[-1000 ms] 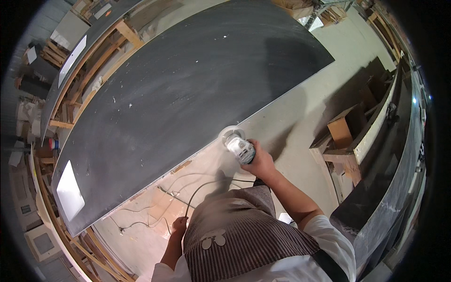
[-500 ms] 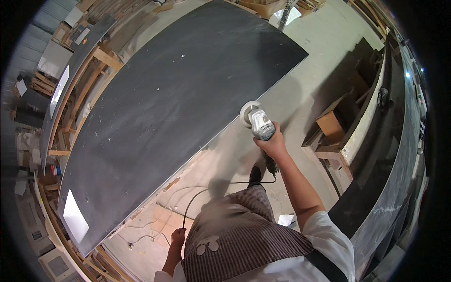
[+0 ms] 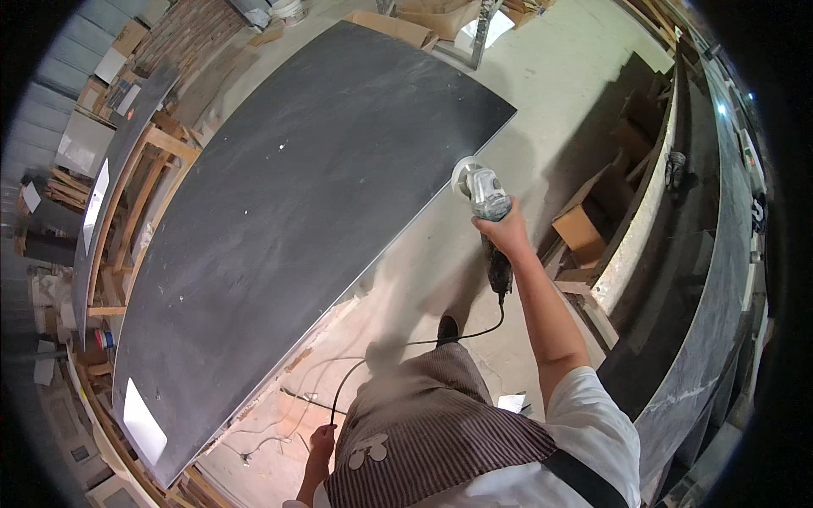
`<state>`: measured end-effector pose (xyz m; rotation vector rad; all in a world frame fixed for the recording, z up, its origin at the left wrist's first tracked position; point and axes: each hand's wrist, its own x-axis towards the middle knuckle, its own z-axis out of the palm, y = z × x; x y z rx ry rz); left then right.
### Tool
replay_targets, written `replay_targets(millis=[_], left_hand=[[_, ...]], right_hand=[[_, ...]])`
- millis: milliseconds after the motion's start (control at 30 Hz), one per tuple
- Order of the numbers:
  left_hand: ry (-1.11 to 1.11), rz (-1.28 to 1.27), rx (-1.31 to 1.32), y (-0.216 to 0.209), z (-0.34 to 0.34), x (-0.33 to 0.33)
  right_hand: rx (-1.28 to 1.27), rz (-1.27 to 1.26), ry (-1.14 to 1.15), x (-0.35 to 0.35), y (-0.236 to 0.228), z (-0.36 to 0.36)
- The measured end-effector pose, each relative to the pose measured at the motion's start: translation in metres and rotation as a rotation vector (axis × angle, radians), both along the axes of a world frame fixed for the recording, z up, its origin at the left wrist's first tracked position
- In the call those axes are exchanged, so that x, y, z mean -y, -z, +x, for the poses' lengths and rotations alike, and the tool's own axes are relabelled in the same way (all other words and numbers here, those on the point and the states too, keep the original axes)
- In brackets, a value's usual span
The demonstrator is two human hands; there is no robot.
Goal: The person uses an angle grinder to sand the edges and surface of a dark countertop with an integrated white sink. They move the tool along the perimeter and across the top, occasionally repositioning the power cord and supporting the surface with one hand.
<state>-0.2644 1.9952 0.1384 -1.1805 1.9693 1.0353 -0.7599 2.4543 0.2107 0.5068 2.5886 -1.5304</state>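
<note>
At the far left, wooden racks stood along the wall with pale panels leaning in them. Next to them a large dark stone slab lay flat, reaching from the lower left up toward the top middle; a white patch sat on its near left corner and a few pale specks dotted its surface.

Low in the middle, the left hand hung beside the striped apron, its fingers curled around the black power cord, which looped over the dusty concrete floor and ran up to the tool.

To the right of the slab's long edge, the right hand was stretched forward at arm's length, its fingers closed tight around the body of an angle grinder. The grinder's round disc sat against the slab's right edge, near its far corner, with the tool's grey head just behind it and the black handle end below the hand.

Farther right, a cardboard box rested on the floor among timber frames, and beyond it a long curved stone slab stood on edge along the right side.
</note>
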Motion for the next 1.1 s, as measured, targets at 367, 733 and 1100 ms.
replay_targets(millis=[367, 733, 1100], left_hand=[[0.195, -0.097, 0.116, -0.01, -0.019, -0.023], [0.202, -0.096, 0.042, -0.01, -0.021, -0.043], [0.002, -0.073, 0.046, -0.007, -0.018, -0.051]], right_hand=[[-0.029, -0.075, 0.078, -0.074, 0.014, -0.088], [-0.104, 0.222, 0.276, -0.145, 0.015, -0.168], [-0.109, -0.097, -0.237, -0.026, 0.005, 0.025]])
